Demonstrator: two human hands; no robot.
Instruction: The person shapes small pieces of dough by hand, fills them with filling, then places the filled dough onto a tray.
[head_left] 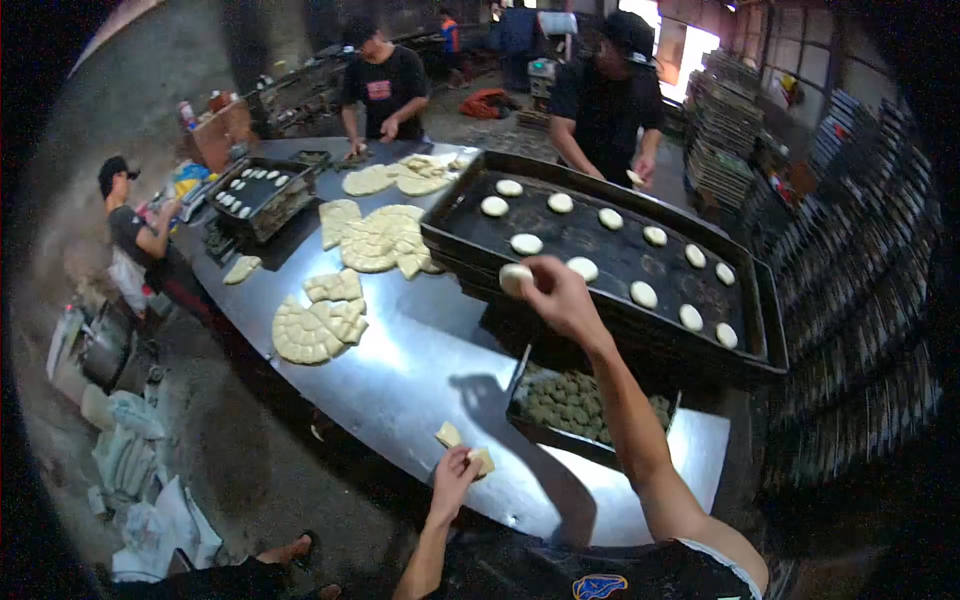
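Observation:
My right hand (563, 300) is pinched on a pale dough round (513, 279) at the near left edge of a large dark baking tray (625, 262). Several flattened dough rounds lie spaced out on that tray, such as the dough round (527, 244) nearest my fingers. Lower down, my left hand (456, 480) closes its fingertips on a small cut dough piece (482, 462) at the metal table top. Another dough piece (448, 434) lies just beyond it. Below my right forearm is a box of greenish-brown filling balls (570, 403), partly hidden by the arm.
Scored dough slabs (318, 325) lie on the shiny metal table (400, 385). At its far left stands another loaded tray (252, 190). Co-workers stand around the table, one person (610, 100) behind the large tray. Stacked trays (725, 125) rise at right; white bags (165, 530) lie on the floor.

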